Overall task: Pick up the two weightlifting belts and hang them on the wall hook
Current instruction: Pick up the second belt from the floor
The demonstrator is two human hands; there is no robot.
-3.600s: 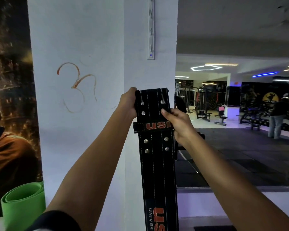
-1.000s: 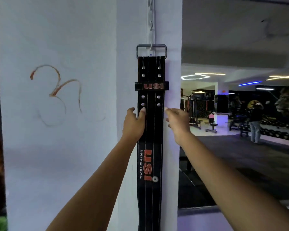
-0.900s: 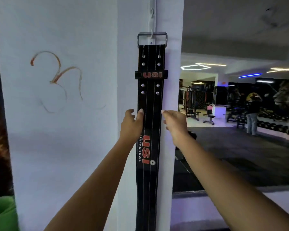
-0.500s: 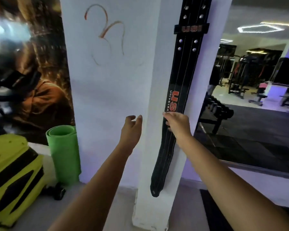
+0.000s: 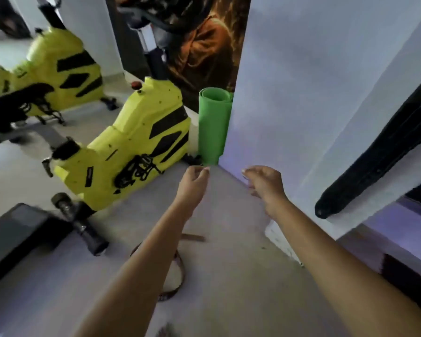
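Black belt [image 5: 384,152] hangs against pillar [image 5: 301,93] — hook out of frame. Brown belt [image 5: 178,271] coiled on floor [image 5: 229,276], partly behind left forearm — pickup remains. Left hand [image 5: 192,183], right hand [image 5: 263,183]: fingers loosely curled, grasping nothing.

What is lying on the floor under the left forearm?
A brown belt lies curled on the floor there. The left forearm covers part of its loop, so its buckle and full shape cannot be seen.

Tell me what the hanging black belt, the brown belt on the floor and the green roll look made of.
Black belt: likely leather or a synthetic, matte, thick and stiff-hanging. Brown belt: probably leather, lying in a loose curl, too blurred for certainty. Green roll: looks like foam mat, matte, rolled in layers.
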